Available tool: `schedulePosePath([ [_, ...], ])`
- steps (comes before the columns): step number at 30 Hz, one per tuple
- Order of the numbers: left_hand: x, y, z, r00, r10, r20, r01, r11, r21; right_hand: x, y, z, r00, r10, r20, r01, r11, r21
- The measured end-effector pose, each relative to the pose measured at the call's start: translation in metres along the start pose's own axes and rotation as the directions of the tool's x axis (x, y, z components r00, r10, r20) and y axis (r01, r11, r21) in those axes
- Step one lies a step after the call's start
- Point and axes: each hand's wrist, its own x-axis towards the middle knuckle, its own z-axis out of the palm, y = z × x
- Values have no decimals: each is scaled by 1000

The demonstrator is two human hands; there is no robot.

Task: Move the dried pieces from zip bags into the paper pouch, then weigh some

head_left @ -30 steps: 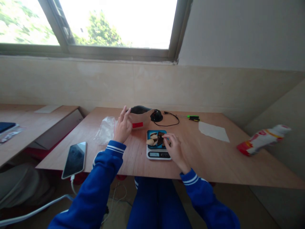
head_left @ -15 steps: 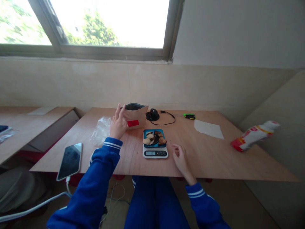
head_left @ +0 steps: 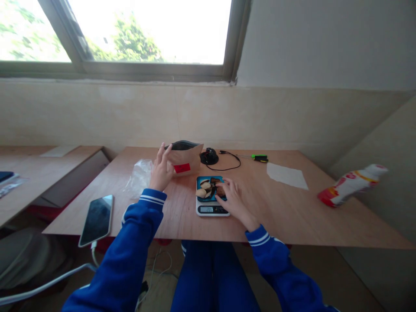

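A small white kitchen scale (head_left: pixel 212 210) with a lit display stands near the table's front edge. On its blue tray (head_left: pixel 199 182) lie several dried slices (head_left: pixel 204 189), cream, brown and black, like dried mushroom. My right hand (head_left: pixel 234 199) reaches over the tray's right side, thumb and fingers apart around the brown slices; nothing is visibly lifted. Behind the scale stands a brown paper pouch (head_left: pixel 191 157) with a red label, its dark mouth gaping. My left hand (head_left: pixel 161 170) grips the pouch's left edge, fingers upward; the exact contact is partly hidden.
Left of the pouch lies a clear plastic bag (head_left: pixel 138 177); a phone (head_left: pixel 96 220) on a white cable overhangs the front edge. Behind are a black round device (head_left: pixel 209 156) with a cable and screwdrivers (head_left: pixel 260 158). White paper (head_left: pixel 287 176) and a tilted bottle (head_left: pixel 351 186) are right.
My right hand has moved left and forward from the table beside the scale to over the slices, its fingers spreading. My left hand and the pouch stay put.
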Motion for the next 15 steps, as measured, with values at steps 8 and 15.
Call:
schedulePosePath([
  [8, 0, -1, 0, 1000, -2, 2, 2, 1000, 15, 11, 7, 7, 993, -37, 116, 41, 999, -28],
  [15, -1, 0, -2, 1000, 12, 11, -12, 1000, 21, 10, 27, 0, 995, -9, 101, -2, 994, 113],
])
